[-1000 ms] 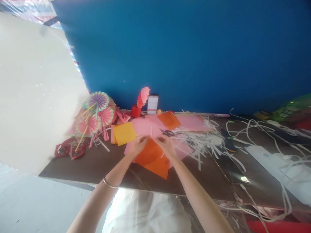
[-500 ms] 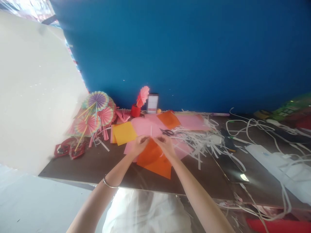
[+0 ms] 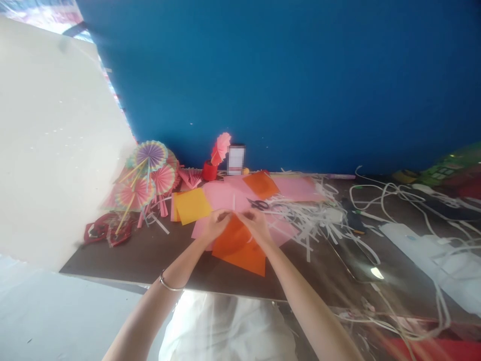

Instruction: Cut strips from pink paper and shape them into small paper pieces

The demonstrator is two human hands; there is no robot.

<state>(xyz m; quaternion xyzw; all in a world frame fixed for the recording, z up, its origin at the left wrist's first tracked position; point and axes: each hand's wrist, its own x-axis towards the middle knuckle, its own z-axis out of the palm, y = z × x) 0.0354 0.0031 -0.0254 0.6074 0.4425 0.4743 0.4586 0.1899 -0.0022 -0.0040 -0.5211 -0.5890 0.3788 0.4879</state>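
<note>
An orange paper sheet point(image 3: 240, 253) lies at an angle near the front of the dark table, over pink sheets point(image 3: 220, 193). Both hands meet at its far corner. My left hand point(image 3: 217, 224) is closed in a pinch on the left side of that corner. From the right, my right hand point(image 3: 256, 223) pinches the same corner, its fingertips close to the left ones. Just beyond the hands is a narrow white strip point(image 3: 233, 201). Dark-handled scissors point(image 3: 259, 204) lie right behind my right hand. A yellow sheet point(image 3: 193, 205) is to the left.
Paper fans point(image 3: 150, 155) stand at the left, by a red pot point(image 3: 210, 171) and a propped phone point(image 3: 236, 160). White paper strips point(image 3: 300, 213) are heaped right of the hands. Farther right are a dark tablet point(image 3: 353, 255), cables point(image 3: 381, 198) and a white box point(image 3: 406, 240).
</note>
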